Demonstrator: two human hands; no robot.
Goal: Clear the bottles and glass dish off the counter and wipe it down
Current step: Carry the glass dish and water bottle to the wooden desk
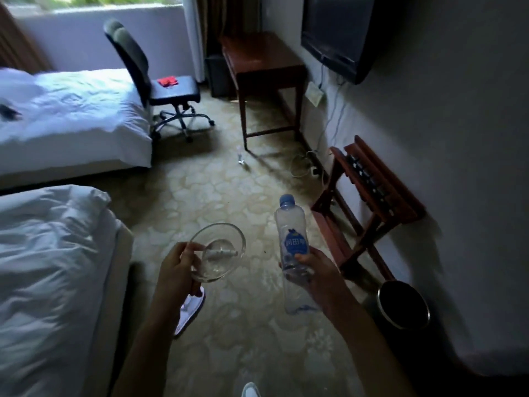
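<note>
Above the carpet, upright blue-capped bottle (pixel 292 236) in right hand (pixel 316 270), tilted glass dish (pixel 218 251) pinched by left hand (pixel 177 270)

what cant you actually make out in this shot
- Head view: the second bottle under the right hand is motion-blurred; its cap is hidden behind the upper bottle.
- The white object in the glass dish, held by the left hand, is too blurred to identify.
- The counter is out of frame.

Clear bottle (pixel 292 236) upright, glass dish (pixel 219 252) tilted, both held
</note>
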